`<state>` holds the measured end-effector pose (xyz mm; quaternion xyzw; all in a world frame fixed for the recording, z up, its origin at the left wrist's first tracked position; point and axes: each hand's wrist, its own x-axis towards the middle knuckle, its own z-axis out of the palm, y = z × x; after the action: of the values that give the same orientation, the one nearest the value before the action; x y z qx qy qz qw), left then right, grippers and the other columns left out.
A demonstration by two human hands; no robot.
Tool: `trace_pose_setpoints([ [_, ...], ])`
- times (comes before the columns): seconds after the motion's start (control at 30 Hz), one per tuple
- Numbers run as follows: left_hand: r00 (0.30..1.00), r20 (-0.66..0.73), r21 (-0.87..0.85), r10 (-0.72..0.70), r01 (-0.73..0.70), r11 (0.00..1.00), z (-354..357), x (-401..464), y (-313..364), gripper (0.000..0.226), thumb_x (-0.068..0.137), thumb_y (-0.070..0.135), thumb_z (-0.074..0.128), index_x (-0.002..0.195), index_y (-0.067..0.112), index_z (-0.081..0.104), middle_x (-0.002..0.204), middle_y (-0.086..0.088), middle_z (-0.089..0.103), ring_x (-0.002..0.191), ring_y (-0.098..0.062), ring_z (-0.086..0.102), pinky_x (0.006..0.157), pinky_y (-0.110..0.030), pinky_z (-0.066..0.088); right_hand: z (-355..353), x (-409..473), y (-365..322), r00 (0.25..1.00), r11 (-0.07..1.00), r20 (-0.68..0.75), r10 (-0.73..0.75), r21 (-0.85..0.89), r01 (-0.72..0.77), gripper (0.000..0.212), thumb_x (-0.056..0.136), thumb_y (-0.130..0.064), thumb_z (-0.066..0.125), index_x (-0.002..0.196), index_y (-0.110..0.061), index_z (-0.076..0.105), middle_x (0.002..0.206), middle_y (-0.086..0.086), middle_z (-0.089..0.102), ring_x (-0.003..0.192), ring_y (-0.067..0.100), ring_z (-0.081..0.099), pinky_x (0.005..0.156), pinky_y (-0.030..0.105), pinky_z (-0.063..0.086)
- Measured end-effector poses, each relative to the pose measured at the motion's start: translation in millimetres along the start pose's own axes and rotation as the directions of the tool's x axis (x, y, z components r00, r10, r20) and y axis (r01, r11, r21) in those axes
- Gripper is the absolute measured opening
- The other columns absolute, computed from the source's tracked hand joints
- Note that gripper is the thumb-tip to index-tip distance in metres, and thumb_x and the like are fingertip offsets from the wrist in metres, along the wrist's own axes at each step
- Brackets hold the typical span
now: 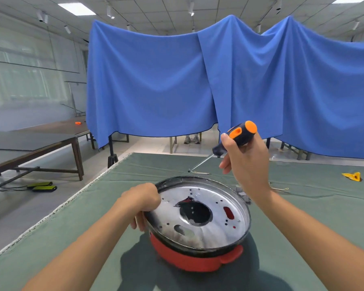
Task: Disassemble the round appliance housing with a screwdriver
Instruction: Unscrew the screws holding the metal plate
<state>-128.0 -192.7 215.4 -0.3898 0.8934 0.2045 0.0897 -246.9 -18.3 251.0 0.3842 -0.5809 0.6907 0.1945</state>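
Low in the middle of the frame, the round housing (pixel 198 219) sits tilted on the green table (pixel 105 206). The left hand (pixel 142 201) clamps its rim to steady it, while the right hand (pixel 246 162) grips a screwdriver (pixel 232 141) raised clear above, tip pointing down-left, probably between screws.

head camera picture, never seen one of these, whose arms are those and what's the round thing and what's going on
There is no machine here. One wide-angle camera sits on a person's head and looks forward and down, so the two bare arms are the wearer's own. The left hand grips the rim of a round appliance housing, a silver metal plate with holes set in a red base, tilted on a table covered with green cloth. The right hand holds a black and orange screwdriver in the air above and behind it, with the tip touching nothing. A small yellow object lies far right. Blue curtains hang behind.
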Motion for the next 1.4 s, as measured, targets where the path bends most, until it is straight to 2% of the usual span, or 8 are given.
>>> trace_pose_setpoints([
  [0.1, 0.994, 0.100, 0.112, -0.051, 0.039, 0.993, -4.9, 0.2, -9.0, 0.031, 0.078, 0.012, 0.029, 0.079, -0.005, 0.055, 0.070, -0.015, 0.072, 0.062, -0.028, 0.071, 0.062, -0.032, 0.058, 5.1, -2.4, -0.8, 0.999, 0.998, 0.034, -0.017, -0.062, 0.019, 0.020, 0.087, -0.028, 0.063, 0.080, -0.015, 0.050, 0.050, -0.003, 0.061, 0.034, 0.019, 0.056, 0.033, 0.025, 0.044],
  [0.17, 0.999, -0.041, 0.166, 0.007, -0.001, 0.986, -7.8, 10.5, -9.2, 0.024, 0.084, 0.018, 0.035, 0.080, 0.003, 0.054, 0.074, -0.011, 0.071, 0.059, -0.025, 0.069, 0.053, -0.022, 0.050, 4.6, -0.9, -2.7, 0.997, 0.989, 0.066, -0.029, -0.145, 0.038, 0.020, 0.088, -0.027, 0.063, 0.080, -0.014, 0.049, 0.049, -0.007, 0.061, 0.032, 0.015, 0.055, 0.033, 0.023, 0.043],
  [0.27, 0.922, -0.327, 0.197, 0.208, -0.148, 0.969, -2.1, 37.4, 4.8, 0.019, 0.089, 0.027, 0.045, 0.088, 0.012, 0.056, 0.104, -0.010, 0.066, 0.091, -0.030, 0.062, 0.069, -0.029, 0.045, 1.2, 1.7, -6.6, 0.996, 0.974, 0.089, -0.010, -0.224, 0.030, 0.023, 0.087, -0.027, 0.062, 0.079, -0.013, 0.047, 0.048, -0.008, 0.061, 0.031, 0.014, 0.054, 0.032, 0.026, 0.043],
  [0.37, 0.890, -0.369, 0.068, 0.269, -0.263, 0.963, 13.5, 55.7, 25.7, 0.028, 0.090, 0.026, 0.048, 0.113, 0.012, 0.057, 0.118, -0.009, 0.061, 0.107, -0.031, 0.056, 0.085, -0.035, 0.045, -4.1, 1.8, -7.6, 0.996, 0.969, 0.089, 0.010, -0.248, 0.013, 0.023, 0.087, -0.028, 0.062, 0.079, -0.012, 0.047, 0.048, -0.005, 0.060, 0.031, 0.015, 0.054, 0.031, 0.027, 0.043],
  [0.53, 0.828, -0.501, 0.115, 0.250, -0.222, 0.968, 22.1, 61.0, 24.6, 0.030, 0.083, 0.005, 0.047, 0.109, 0.012, 0.059, 0.114, -0.011, 0.061, 0.104, -0.034, 0.056, 0.080, -0.036, 0.044, -12.3, 0.9, -2.5, 0.994, 0.953, 0.111, -0.008, -0.299, 0.041, 0.023, 0.086, -0.029, 0.063, 0.075, -0.020, 0.046, 0.051, -0.008, 0.061, 0.030, 0.013, 0.054, 0.030, 0.021, 0.039],
  [0.8, 0.887, -0.428, 0.296, 0.175, -0.046, 0.954, 11.2, 34.2, 1.0, 0.010, 0.083, 0.005, 0.047, 0.088, 0.014, 0.048, 0.111, -0.009, 0.062, 0.102, -0.031, 0.057, 0.073, -0.032, 0.036, 8.4, 1.5, 0.7, 0.994, 0.966, 0.112, 0.016, -0.260, 0.013, 0.026, 0.087, -0.033, 0.060, 0.077, -0.014, 0.045, 0.049, -0.006, 0.060, 0.028, 0.012, 0.051, 0.030, 0.020, 0.037],
  [1.03, 0.776, -0.507, 0.119, 0.375, -0.368, 0.922, 27.6, 47.8, 4.2, 0.016, 0.089, 0.021, 0.050, 0.100, 0.017, 0.061, 0.108, -0.004, 0.059, 0.105, -0.025, 0.052, 0.078, -0.034, 0.042, 23.3, -2.2, -2.1, 0.984, 0.958, 0.174, -0.042, -0.272, 0.089, 0.027, 0.086, -0.037, 0.058, 0.074, -0.018, 0.044, 0.050, -0.012, 0.060, 0.028, 0.007, 0.051, 0.034, 0.016, 0.037],
  [1.4, 0.811, -0.469, 0.028, 0.351, -0.383, 0.923, 37.0, 53.0, -7.1, 0.027, 0.078, 0.014, 0.053, 0.086, 0.030, 0.073, 0.094, 0.006, 0.071, 0.092, -0.021, 0.062, 0.074, -0.027, 0.048, 23.7, -3.7, -5.9, 0.977, 0.964, 0.212, -0.026, -0.254, 0.081, 0.024, 0.082, -0.039, 0.057, 0.073, -0.022, 0.044, 0.049, -0.011, 0.060, 0.028, 0.009, 0.051, 0.031, 0.013, 0.035],
])
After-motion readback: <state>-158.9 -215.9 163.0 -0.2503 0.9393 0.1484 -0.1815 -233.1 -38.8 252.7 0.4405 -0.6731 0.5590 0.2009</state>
